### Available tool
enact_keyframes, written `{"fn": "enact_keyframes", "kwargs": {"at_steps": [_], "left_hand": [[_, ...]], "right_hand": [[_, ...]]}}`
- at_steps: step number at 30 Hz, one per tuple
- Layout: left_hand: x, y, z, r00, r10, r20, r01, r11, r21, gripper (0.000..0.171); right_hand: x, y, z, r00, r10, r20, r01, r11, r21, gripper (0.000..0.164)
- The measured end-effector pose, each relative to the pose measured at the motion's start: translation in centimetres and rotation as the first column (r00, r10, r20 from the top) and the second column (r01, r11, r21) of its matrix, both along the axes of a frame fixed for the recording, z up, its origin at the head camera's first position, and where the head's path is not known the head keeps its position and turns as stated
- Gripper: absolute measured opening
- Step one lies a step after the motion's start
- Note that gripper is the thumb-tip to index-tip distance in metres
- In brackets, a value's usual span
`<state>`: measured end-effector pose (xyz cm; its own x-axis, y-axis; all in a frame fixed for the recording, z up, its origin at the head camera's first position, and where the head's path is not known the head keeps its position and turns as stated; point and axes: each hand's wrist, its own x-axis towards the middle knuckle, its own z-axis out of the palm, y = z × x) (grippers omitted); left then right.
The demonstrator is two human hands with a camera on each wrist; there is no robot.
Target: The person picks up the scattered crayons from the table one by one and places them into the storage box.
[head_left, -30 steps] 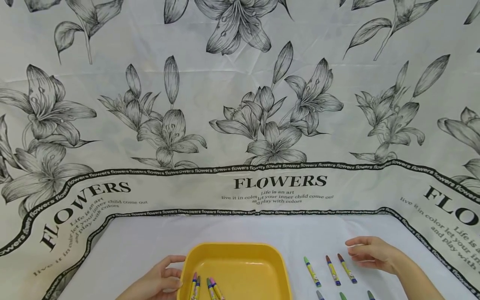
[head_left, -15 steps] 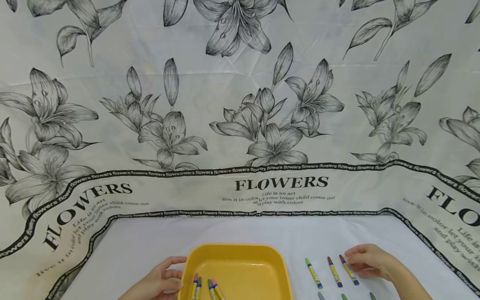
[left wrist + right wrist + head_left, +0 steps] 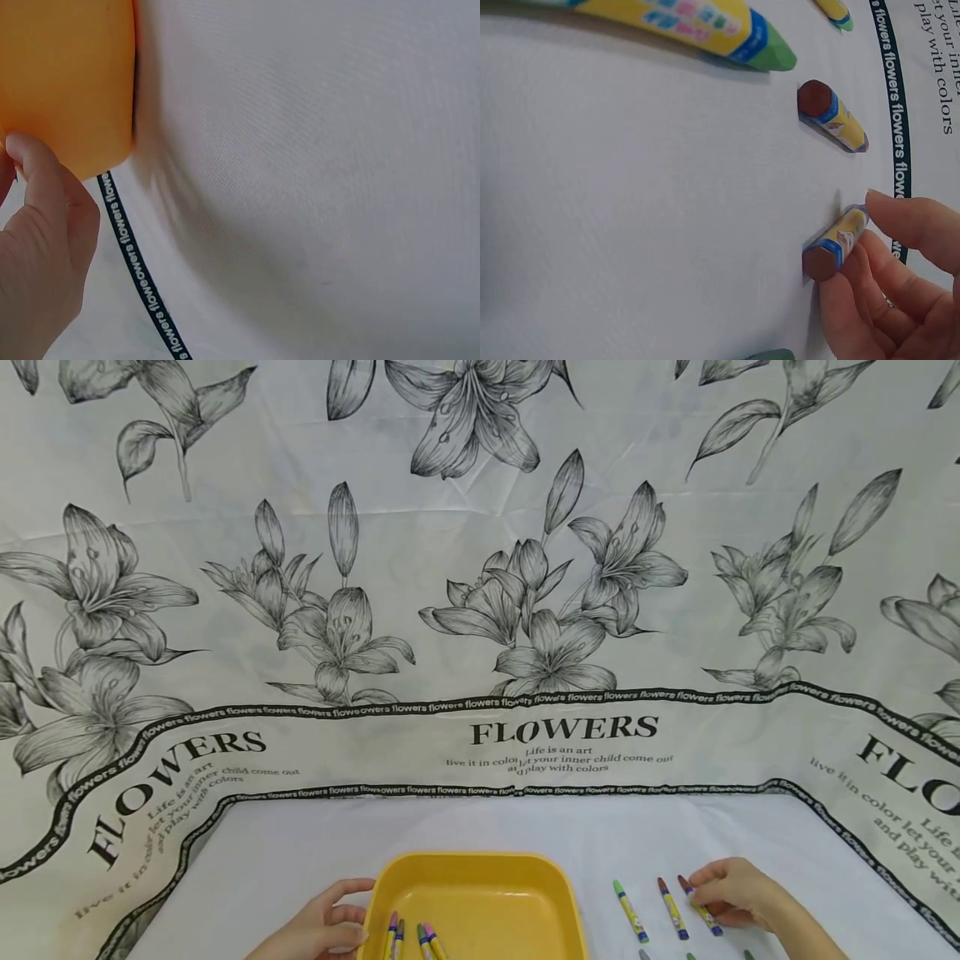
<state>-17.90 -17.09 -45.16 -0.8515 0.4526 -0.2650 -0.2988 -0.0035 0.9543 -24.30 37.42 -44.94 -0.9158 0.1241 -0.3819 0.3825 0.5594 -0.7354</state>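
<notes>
My left hand (image 3: 318,927) holds the left rim of a yellow plastic tray (image 3: 487,862); in the left wrist view its thumb and fingers are at the tray's edge. Several crayons (image 3: 427,941) in yellow wrappers lie inside the tray. On the right, my right hand (image 3: 742,893) has its thumb and fingertips around a brown crayon (image 3: 844,236) that lies on the white cloth. Beside it lie a second, reddish-brown crayon (image 3: 840,124) and a light green crayon (image 3: 630,912).
More crayons lie nearer to me, including a green crayon (image 3: 682,26), mostly cut off in the head view. A white cloth (image 3: 315,835) covers the table. Behind it hangs a flower-printed curtain (image 3: 420,735) with a black lettered border.
My right hand has come down and slightly toward me, from beside the brown crayon to fingers around it. The left hand stays at the tray. The head view has shifted slightly.
</notes>
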Motion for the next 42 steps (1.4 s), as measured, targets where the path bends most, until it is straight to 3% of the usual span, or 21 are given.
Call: {"fn": "enact_keyframes", "kwargs": {"at_steps": [8,14,21,27,34,38,42], "left_hand": [[0.1,0.1,0.1,1.000,-0.001,0.005,0.001,1.000,0.017,0.068],[0.1,0.1,0.1,1.000,0.002,0.006,-0.002,1.000,0.011,0.067],[0.3,-0.1,-0.1,1.000,-0.010,-0.001,0.010,1.000,-0.005,0.066],[0.3,0.0,0.0,1.000,-0.015,0.015,0.014,1.000,0.027,0.067],[0.1,0.1,-0.1,1.000,-0.016,0.001,0.016,1.000,0.026,0.068],[0.2,0.1,-0.1,1.000,-0.014,0.007,0.014,0.999,0.034,0.067],[0.2,0.1,-0.1,1.000,-0.014,0.005,0.013,0.999,0.041,0.066]], "right_hand": [[0.1,-0.7,-0.1,0.998,0.027,-0.051,-0.021,0.993,0.115,0.020],[-0.2,-0.5,0.3,0.999,0.032,-0.018,-0.031,0.998,0.062,0.016],[0.0,-0.7,0.6,1.000,0.018,0.001,-0.018,1.000,0.009,0.021],[0.2,-0.8,1.0,1.000,-0.017,-0.001,0.016,0.993,-0.113,0.026],[0.0,-0.6,1.9,1.000,0.004,-0.003,-0.005,0.951,-0.308,0.025],[0.0,-0.7,2.3,0.999,0.049,-0.001,-0.046,0.926,-0.374,0.024],[0.0,-1.2,2.6,0.999,0.039,0.009,-0.032,0.917,-0.398,0.027]]}}
